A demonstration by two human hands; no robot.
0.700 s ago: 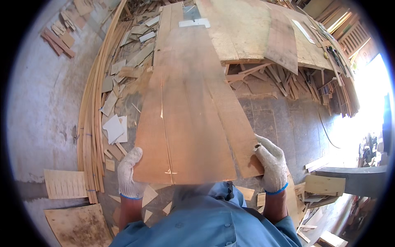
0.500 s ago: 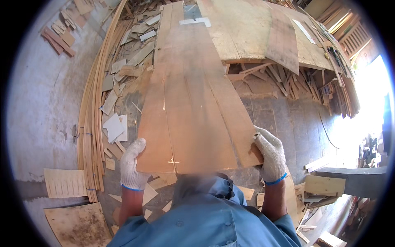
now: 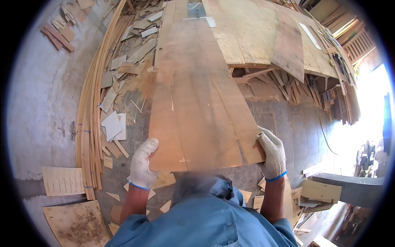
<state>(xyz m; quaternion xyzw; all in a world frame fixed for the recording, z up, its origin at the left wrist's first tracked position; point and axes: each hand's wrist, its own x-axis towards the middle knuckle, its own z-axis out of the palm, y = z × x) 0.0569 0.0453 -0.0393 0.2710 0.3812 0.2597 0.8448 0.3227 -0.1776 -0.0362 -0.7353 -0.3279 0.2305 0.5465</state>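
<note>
A long reddish-brown plywood sheet [image 3: 197, 111] stretches away from my body, with lengthwise seams or cracks and a dark stain along its middle. Its far end lies over a pale bench top. My left hand [image 3: 143, 164], in a white knit glove with a blue cuff edge, grips the near left corner, thumb on top. On the near right corner my right hand [image 3: 272, 154], gloved alike, is closed round the edge. The fingers under the sheet are hidden on both sides. A white L-shaped piece [image 3: 211, 22] shows at the sheet's far end, partly covered by it.
The pale wooden bench [image 3: 242, 41] bears another brown panel [image 3: 288, 49]. Offcuts [image 3: 142, 53] litter the floor at left beside long wooden strips [image 3: 88, 123]. More scraps are heaped under the bench. A grey curved surface [image 3: 349, 187] stands at right.
The sheet's near left corner and my left hand have shifted right. The far end now covers more of the white L-shaped piece. My right hand keeps its grip almost in place.
</note>
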